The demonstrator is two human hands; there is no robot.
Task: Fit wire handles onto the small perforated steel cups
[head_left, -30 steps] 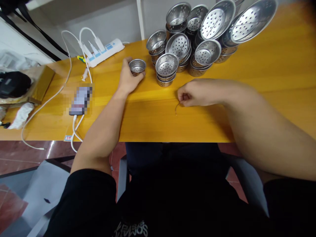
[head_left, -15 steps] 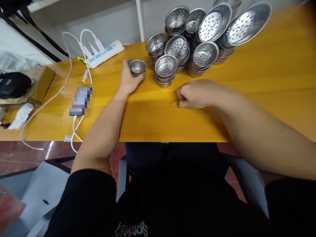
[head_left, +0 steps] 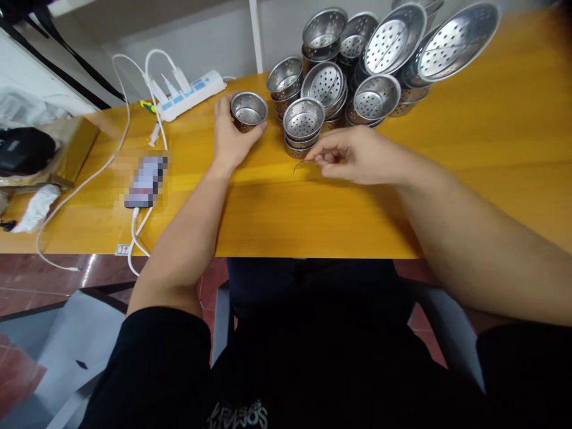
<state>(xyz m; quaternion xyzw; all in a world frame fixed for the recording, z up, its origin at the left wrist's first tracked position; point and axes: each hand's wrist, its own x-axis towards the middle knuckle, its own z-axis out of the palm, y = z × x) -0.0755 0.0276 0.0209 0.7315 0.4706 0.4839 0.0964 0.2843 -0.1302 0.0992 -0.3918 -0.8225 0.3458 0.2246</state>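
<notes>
My left hand [head_left: 235, 136] is wrapped round a small metal cup [head_left: 249, 109], thumb on its right side and fingers on its left. The cup's opening faces up. My right hand [head_left: 346, 156] pinches a thin curved wire [head_left: 300, 165] between thumb and forefinger, its free end pointing left over the table. Just behind the right fingertips is a short stack of perforated metal cups [head_left: 304, 119]. More perforated cups stand behind it, among them a round one [head_left: 323, 83] and one tilted to the right [head_left: 373, 100].
Large perforated bowls [head_left: 458, 44] lean at the back right of the wooden table [head_left: 277, 220]. At the left are a white power strip [head_left: 194, 95] with plugs, a phone [head_left: 146, 182] on a white cable, and a black item [head_left: 27, 152] on a box.
My left hand has lifted the cup a little, up and toward the back. The right hand has moved left and back with the wire, its fingers now less curled.
</notes>
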